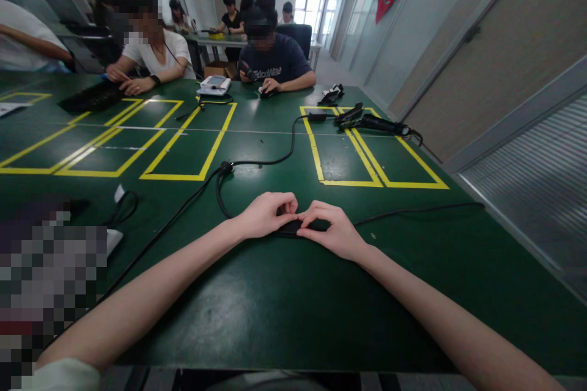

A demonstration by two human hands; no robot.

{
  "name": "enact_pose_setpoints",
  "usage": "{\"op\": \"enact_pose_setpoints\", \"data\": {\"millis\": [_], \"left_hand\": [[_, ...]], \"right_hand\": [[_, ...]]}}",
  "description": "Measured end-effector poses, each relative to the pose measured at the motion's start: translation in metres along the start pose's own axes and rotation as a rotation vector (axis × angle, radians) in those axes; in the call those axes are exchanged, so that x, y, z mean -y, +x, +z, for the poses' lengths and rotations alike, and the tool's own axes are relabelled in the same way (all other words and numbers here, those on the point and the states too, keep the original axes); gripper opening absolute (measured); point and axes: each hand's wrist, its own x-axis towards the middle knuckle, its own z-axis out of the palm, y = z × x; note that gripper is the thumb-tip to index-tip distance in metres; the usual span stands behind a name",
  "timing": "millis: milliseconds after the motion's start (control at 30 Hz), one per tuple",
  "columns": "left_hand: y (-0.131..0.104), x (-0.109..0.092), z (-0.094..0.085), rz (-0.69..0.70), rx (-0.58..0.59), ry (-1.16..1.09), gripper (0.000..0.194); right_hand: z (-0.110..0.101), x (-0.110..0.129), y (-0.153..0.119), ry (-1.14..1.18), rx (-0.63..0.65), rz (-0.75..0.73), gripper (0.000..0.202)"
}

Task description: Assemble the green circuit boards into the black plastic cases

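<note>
A flat black block [288,230], shaped like a power adapter, lies on the green table under my hands. One black cable runs off to the right from beside it, another to the left. My left hand [271,214] curls over the block's left and far side, thumb against the fingers at its far edge. From the right, my right hand [332,229] bends its thumb and fingers round the block's right end. The fingertips of both hands meet near the block's far edge. Any small thing pinched between them is hidden.
Black cable [270,162] with a plug joint crosses the table to a bundle of black straps [376,123]. Yellow tape rectangles [172,177] mark the surface. A pixelated item [50,281] lies at left. Several people sit opposite; a white device [213,85] stands between two.
</note>
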Motion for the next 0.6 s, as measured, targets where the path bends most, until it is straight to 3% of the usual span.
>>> {"op": "enact_pose_setpoints", "data": {"millis": [167, 300, 433, 600], "left_hand": [[0.009, -0.009, 0.004, -0.007, 0.012, 0.276, 0.007], [0.021, -0.021, 0.015, -0.008, 0.061, 0.618, 0.008], [0.030, -0.027, 0.028, 0.004, 0.075, 0.661, 0.004], [0.023, -0.024, 0.039, 0.015, -0.001, 0.686, 0.009]], "right_hand": [[-0.001, 0.002, 0.001, -0.013, 0.005, 0.026, 0.030], [-0.002, 0.003, 0.001, -0.083, -0.027, 0.173, 0.042], [-0.003, 0.002, 0.001, -0.129, -0.037, 0.286, 0.055], [-0.001, 0.000, 0.000, -0.095, 0.000, 0.326, 0.053]]}}
